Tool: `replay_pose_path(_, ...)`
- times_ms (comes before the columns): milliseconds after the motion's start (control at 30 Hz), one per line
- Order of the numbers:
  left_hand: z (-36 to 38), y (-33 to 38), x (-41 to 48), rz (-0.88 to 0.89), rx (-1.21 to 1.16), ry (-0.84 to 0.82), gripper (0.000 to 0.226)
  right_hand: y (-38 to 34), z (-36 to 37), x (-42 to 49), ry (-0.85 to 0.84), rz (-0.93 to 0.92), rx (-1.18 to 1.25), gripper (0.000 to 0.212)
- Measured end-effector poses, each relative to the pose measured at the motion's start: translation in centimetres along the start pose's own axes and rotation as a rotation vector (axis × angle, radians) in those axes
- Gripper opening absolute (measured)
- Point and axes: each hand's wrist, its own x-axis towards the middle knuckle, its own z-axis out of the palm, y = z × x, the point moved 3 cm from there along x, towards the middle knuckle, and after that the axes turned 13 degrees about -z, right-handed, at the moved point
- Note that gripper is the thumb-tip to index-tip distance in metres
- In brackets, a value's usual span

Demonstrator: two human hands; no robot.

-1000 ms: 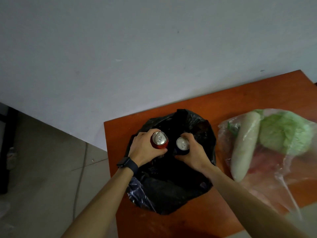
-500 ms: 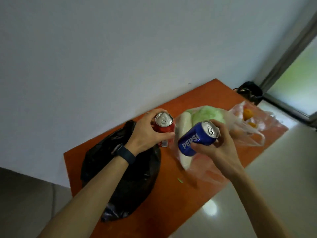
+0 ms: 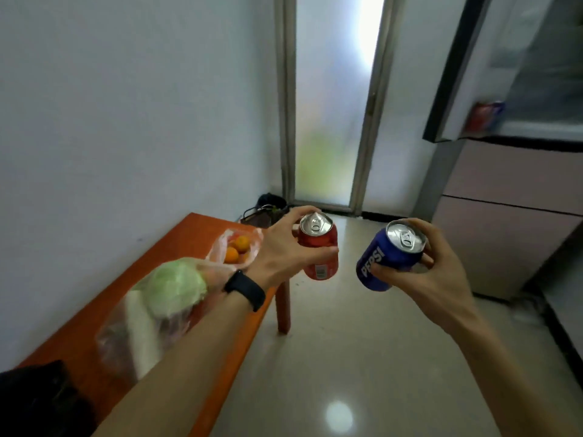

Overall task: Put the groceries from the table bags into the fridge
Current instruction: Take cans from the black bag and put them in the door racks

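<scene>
Left hand (image 3: 284,250) gripping red can (image 3: 318,247) upright, fingers curling around it, beyond tabletop (image 3: 176,244) edge. Right hand (image 3: 438,272) gripping blue Pepsi can (image 3: 383,257), tilting left, above floor.

This was a room in a home, most likely a kitchen. A big fridge (image 3: 504,241) stood open by a shiny floor (image 3: 347,357), and an orange table (image 3: 176,246) held clear bags (image 3: 126,339) with a cabbage (image 3: 173,285) and oranges (image 3: 235,247). A frosted glass door (image 3: 328,105) let in light.
</scene>
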Motion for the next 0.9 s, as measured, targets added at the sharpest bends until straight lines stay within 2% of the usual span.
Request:
replay_pose_path(200,12.1,8.4,7.2,0.147,-0.017,-0.132,0.066,3.7,-12.4,2.3,0.130,0.002,-0.123,0.078)
replay_pose_path(433,22.7,14.7,17.7,0.256,-0.068,-0.239,0.062,9.8,-23.0,8.7,0.229,0.012,-0.225,0.077)
replay_pose_path(900,34.5,27.5,42.6,0.390,-0.094,-0.270,0.065,20.7,-39.8,28.1,0.318,-0.025,-0.296,0.078)
